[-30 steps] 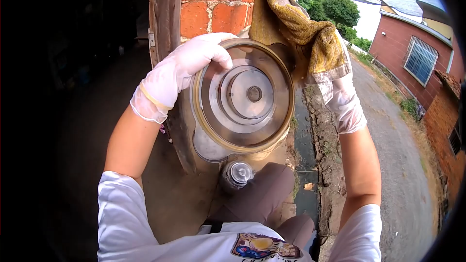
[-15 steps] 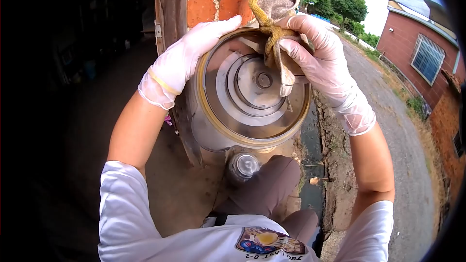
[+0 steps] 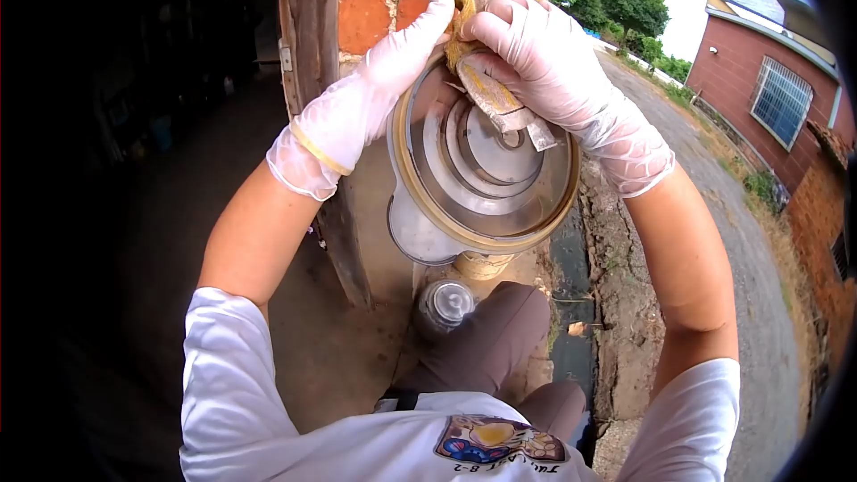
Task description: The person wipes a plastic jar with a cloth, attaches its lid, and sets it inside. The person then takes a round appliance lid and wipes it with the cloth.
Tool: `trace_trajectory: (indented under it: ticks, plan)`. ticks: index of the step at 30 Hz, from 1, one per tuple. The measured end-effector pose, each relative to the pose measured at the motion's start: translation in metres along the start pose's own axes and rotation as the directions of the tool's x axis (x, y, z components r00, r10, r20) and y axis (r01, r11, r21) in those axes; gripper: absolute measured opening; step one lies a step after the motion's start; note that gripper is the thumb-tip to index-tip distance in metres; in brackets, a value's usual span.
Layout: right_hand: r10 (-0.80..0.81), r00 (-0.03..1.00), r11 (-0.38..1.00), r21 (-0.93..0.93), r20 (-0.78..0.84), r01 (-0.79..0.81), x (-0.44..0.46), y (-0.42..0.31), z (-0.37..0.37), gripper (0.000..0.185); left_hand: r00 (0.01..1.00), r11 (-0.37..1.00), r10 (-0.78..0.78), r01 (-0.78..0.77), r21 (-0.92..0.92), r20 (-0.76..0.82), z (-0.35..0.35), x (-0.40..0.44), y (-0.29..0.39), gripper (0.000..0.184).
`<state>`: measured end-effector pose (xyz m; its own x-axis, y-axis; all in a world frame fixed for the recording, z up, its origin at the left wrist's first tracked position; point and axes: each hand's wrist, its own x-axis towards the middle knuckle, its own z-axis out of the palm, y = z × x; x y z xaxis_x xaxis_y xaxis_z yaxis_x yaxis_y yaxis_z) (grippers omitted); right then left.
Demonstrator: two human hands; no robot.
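Both my hands wear thin whitish gloves. My left hand (image 3: 393, 71) grips the upper left edge of a round, shiny lid-like piece (image 3: 486, 205) with concentric rings and a tan rim. Its thumb points up along the edge, and the other fingers are hidden behind the piece. My right hand (image 3: 544, 62) is closed on a grey and yellow cloth (image 3: 495, 94), bunched at the top of the rim beside my left thumb. The cloth's lower end, with a white tag, hangs over the ringed face. More of the cloth extends upward past my right hand.
Below the round piece stand a yellowish container (image 3: 482, 264) and a clear lidded jar (image 3: 446, 305) beside my knee. A wooden post (image 3: 311, 31) and brick wall (image 3: 366, 4) rise behind. On the right run a dark gutter (image 3: 571, 277) and a road (image 3: 705, 232).
The round piece has shifted slightly right and tilted. My right hand has moved left and up with the cloth, closer to my left thumb, and its fingers are more tightly curled.
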<state>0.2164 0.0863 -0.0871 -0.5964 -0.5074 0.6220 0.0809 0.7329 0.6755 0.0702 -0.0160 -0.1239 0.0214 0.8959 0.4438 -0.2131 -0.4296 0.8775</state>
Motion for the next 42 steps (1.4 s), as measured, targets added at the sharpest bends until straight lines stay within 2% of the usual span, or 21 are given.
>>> trace_trajectory:
  ticks: [3, 4, 7, 9, 13, 15, 19, 24, 25, 27, 28, 29, 31, 32, 35, 36, 37, 39, 41, 42]
  plan:
    - [0.133, 0.99, 0.99, -0.047, 0.057, -0.13, -0.006, 0.005, -0.001, 0.027, 0.996, 0.999, -0.052, 0.052, 0.01, -0.075, -0.009, -0.004, 0.002, 0.074]
    - [0.154, 0.987, 0.986, -0.075, 0.042, -0.15, -0.005, 0.006, -0.001, 0.027, 0.983, 1.0, -0.021, 0.021, 0.0, -0.181, -0.002, -0.01, 0.007, 0.065]
    - [0.207, 0.978, 0.963, -0.173, -0.013, -0.206, -0.006, 0.009, 0.003, 0.025, 0.984, 0.994, 0.05, -0.065, -0.088, -0.169, -0.018, -0.008, 0.002, 0.061]
    - [0.227, 0.973, 0.94, -0.25, -0.05, -0.232, -0.007, 0.01, 0.008, 0.021, 0.971, 0.998, 0.061, -0.066, -0.011, -0.23, -0.024, -0.014, 0.006, 0.056]
    - [0.332, 0.943, 0.903, -0.288, 0.001, -0.317, -0.009, 0.007, 0.015, 0.022, 0.938, 0.988, 0.15, -0.153, 0.014, -0.313, -0.038, -0.017, -0.002, 0.049]
    - [0.318, 0.947, 0.908, -0.274, -0.04, -0.316, -0.01, 0.007, 0.019, 0.021, 0.892, 0.975, 0.221, -0.208, 0.077, -0.395, -0.039, -0.02, -0.003, 0.047]
    - [0.328, 0.945, 0.911, -0.259, -0.014, -0.32, -0.015, 0.005, 0.018, 0.023, 0.896, 0.972, 0.23, -0.234, 0.036, -0.38, -0.04, -0.029, 0.001, 0.042]
    - [0.318, 0.948, 0.942, -0.115, 0.015, -0.314, -0.03, 0.006, 0.007, 0.026, 0.779, 0.923, 0.381, -0.289, 0.253, -0.499, -0.026, -0.045, 0.01, 0.039]
    - [0.337, 0.942, 0.934, -0.126, -0.01, -0.335, -0.032, 0.006, 0.003, 0.025, 0.73, 0.893, 0.446, -0.327, 0.308, -0.518, -0.023, -0.047, 0.011, 0.038]
    - [0.403, 0.915, 0.915, 0.019, -0.025, -0.403, -0.043, 0.011, -0.001, 0.024, 0.623, 0.829, 0.559, -0.41, 0.381, -0.547, -0.047, -0.041, 0.012, 0.038]
    - [0.452, 0.89, 0.883, 0.171, -0.06, -0.437, -0.048, 0.015, 0.001, 0.023, 0.631, 0.824, 0.567, -0.454, 0.34, -0.529, -0.052, -0.043, 0.013, 0.037]
    - [0.516, 0.853, 0.824, 0.311, -0.071, -0.473, -0.053, 0.015, 0.001, 0.022, 0.572, 0.794, 0.608, -0.448, 0.411, -0.551, -0.054, -0.044, 0.014, 0.038]
    - [0.667, 0.745, 0.626, 0.554, -0.016, -0.549, -0.058, 0.012, 0.003, 0.019, 0.55, 0.766, 0.641, -0.509, 0.393, -0.536, -0.055, -0.044, 0.017, 0.04]
    - [0.72, 0.69, 0.41, 0.752, 0.08, -0.516, -0.06, 0.009, 0.002, 0.02, 0.511, 0.742, 0.67, -0.49, 0.458, -0.538, -0.057, -0.045, 0.017, 0.044]
    - [0.741, 0.67, 0.362, 0.807, 0.055, -0.466, -0.063, 0.0, 0.007, 0.023, 0.477, 0.678, 0.735, -0.508, 0.531, -0.482, -0.061, -0.044, 0.015, 0.046]
    - [0.712, 0.701, 0.44, 0.749, 0.045, -0.495, -0.061, -0.005, 0.006, 0.026, 0.501, 0.676, 0.737, -0.523, 0.519, -0.454, -0.055, -0.044, 0.016, 0.045]
    - [0.688, 0.719, 0.41, 0.768, 0.094, -0.493, -0.058, -0.014, 0.003, 0.026, 0.504, 0.656, 0.755, -0.572, 0.493, -0.42, -0.056, -0.042, 0.014, 0.04]
    - [0.565, 0.824, 0.611, 0.646, 0.05, -0.458, -0.05, -0.025, 0.0, 0.026, 0.459, 0.614, 0.789, -0.579, 0.536, -0.407, -0.054, -0.037, 0.014, 0.034]
    - [0.544, 0.833, 0.576, 0.678, 0.099, -0.456, -0.04, -0.039, 0.0, 0.025, 0.411, 0.548, 0.836, -0.623, 0.558, -0.362, -0.049, -0.033, 0.014, 0.032]
    - [0.505, 0.862, 0.638, 0.651, 0.05, -0.412, -0.038, -0.042, 0.002, 0.025, 0.374, 0.508, 0.861, -0.645, 0.571, -0.345, -0.044, -0.031, 0.014, 0.032]
